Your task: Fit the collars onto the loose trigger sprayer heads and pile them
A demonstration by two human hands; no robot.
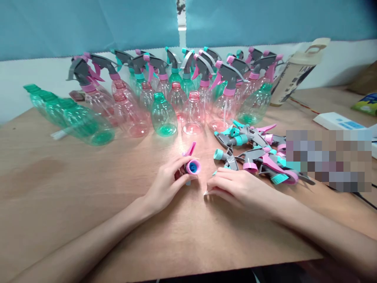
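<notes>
My left hand is closed round a grey and pink spray head, whose pink collar opening faces me and shows blue inside. To its right, my right hand pinches a small whitish piece between thumb and fingertips, just above the wooden table. Beyond the right hand lies a pile of loose spray heads in grey with pink or turquoise parts. The two hands are apart, and most of the held spray head is hidden by the left fingers.
Several clear pink bottles and green bottles stand behind the hands, many with spray heads on. Green bottles lean or lie at the left. A beige tumbler and a white power strip are at the right. Blue cloth hangs behind.
</notes>
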